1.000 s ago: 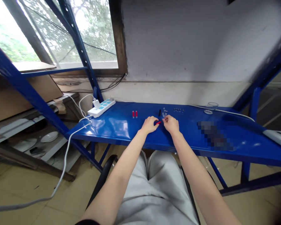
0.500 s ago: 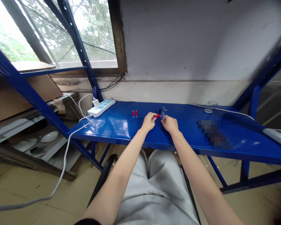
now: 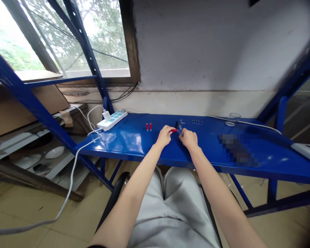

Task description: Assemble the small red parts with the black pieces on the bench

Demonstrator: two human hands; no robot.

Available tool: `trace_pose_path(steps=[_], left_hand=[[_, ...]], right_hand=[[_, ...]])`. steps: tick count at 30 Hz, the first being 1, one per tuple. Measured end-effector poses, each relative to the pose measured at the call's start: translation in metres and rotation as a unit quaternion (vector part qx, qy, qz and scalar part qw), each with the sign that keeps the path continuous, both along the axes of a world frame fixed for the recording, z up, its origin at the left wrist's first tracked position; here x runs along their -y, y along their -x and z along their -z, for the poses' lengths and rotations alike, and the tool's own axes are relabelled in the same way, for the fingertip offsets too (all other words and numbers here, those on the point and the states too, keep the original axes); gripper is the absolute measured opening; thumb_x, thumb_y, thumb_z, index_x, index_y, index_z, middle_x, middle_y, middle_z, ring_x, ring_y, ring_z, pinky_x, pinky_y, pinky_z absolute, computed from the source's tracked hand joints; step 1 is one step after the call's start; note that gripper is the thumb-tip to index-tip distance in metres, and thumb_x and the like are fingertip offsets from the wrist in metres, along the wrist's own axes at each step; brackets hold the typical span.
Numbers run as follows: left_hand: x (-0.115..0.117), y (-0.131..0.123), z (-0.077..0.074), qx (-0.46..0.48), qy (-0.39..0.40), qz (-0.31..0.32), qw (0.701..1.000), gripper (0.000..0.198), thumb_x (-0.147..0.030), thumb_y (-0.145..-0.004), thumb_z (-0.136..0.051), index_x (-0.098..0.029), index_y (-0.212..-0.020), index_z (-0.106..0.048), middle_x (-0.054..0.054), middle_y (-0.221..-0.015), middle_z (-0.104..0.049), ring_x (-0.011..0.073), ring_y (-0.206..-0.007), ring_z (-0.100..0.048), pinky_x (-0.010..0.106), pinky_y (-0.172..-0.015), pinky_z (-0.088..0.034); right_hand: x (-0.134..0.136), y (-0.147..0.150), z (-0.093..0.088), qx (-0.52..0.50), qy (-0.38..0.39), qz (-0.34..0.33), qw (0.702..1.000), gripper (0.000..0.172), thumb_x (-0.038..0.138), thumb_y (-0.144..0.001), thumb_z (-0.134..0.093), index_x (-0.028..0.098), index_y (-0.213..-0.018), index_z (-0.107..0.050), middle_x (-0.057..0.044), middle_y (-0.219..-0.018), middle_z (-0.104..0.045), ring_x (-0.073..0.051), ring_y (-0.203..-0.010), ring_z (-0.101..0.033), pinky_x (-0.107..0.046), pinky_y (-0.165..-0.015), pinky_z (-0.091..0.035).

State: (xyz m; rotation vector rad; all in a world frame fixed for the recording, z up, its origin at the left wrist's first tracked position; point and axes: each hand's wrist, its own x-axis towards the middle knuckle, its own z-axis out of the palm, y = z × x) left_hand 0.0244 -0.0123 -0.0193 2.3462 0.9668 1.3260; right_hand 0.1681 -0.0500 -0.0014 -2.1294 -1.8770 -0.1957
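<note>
Over the front part of the blue table (image 3: 124,139), my left hand (image 3: 164,136) pinches a small red tube-like piece (image 3: 173,130) between thumb and fingertips. Its free end points toward my right hand (image 3: 189,138), whose fingers are closed together close by. A thin, clear sliver shows between the two hands, but what my right fingers grip is too small to make out. Just beyond the hands lie a slim black piece (image 3: 176,124) and several small clear pieces (image 3: 181,122). Left of them, two red cylinders with pale ends (image 3: 148,127) stand side by side.
Several tiny metallic parts (image 3: 197,122) form rows at the back. A drinking glass (image 3: 233,119) stands at the back right, near a pixelated dark object (image 3: 238,150). A white power strip (image 3: 112,120) with a plug and cables occupies the back left. A white device (image 3: 308,152) sits far right.
The red piece in my left hand has turned and now lies nearly level, its end toward my right hand. Both hands stay close together; the view has shifted slightly.
</note>
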Motion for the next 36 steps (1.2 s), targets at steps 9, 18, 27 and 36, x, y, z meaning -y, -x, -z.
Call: trace_pose_path(steps=[9, 18, 27, 36], left_hand=[[-0.001, 0.0, 0.002, -0.002, 0.02, -0.037, 0.999, 0.027, -0.007, -0.081, -0.044, -0.017, -0.094, -0.065, 0.006, -0.09, -0.056, 0.0135, -0.083, -0.056, 0.029, -0.082, -0.047], [0.004, -0.001, -0.006, 0.085, -0.012, -0.035, 0.996, 0.021, -0.018, -0.085, -0.046, -0.017, -0.097, -0.063, 0.007, -0.099, -0.065, 0.0143, -0.093, -0.061, 0.031, -0.087, -0.049], [0.015, -0.006, -0.005, -0.074, -0.009, 0.071, 0.995, 0.048, -0.019, -0.085, -0.039, -0.018, -0.134, -0.039, 0.005, -0.138, -0.041, 0.0154, -0.127, -0.039, 0.031, -0.109, -0.032], [0.016, -0.008, -0.006, -0.113, 0.025, 0.045, 0.992, 0.053, -0.022, -0.088, -0.033, -0.017, -0.14, -0.025, 0.005, -0.145, -0.028, 0.0152, -0.133, -0.028, 0.031, -0.11, -0.028]], right_hand=[[0.001, 0.001, -0.001, 0.009, 0.002, -0.006, 1.0, 0.014, 0.02, -0.08, -0.046, 0.016, -0.089, -0.056, -0.01, -0.081, -0.067, -0.021, -0.078, -0.063, -0.03, -0.069, -0.033], [0.001, 0.004, -0.001, 0.016, -0.008, -0.015, 1.0, 0.016, 0.019, -0.08, -0.045, 0.015, -0.089, -0.057, -0.011, -0.081, -0.067, -0.022, -0.077, -0.063, -0.03, -0.069, -0.033], [0.0, 0.001, 0.002, -0.056, -0.062, -0.026, 0.996, 0.014, 0.027, -0.079, -0.047, 0.018, -0.084, -0.057, -0.008, -0.078, -0.066, -0.02, -0.075, -0.061, -0.028, -0.063, -0.032], [-0.007, -0.003, 0.01, -0.119, -0.096, -0.056, 0.987, 0.01, 0.027, -0.077, -0.05, 0.019, -0.077, -0.056, -0.005, -0.069, -0.064, -0.018, -0.066, -0.058, -0.026, -0.057, -0.029]])
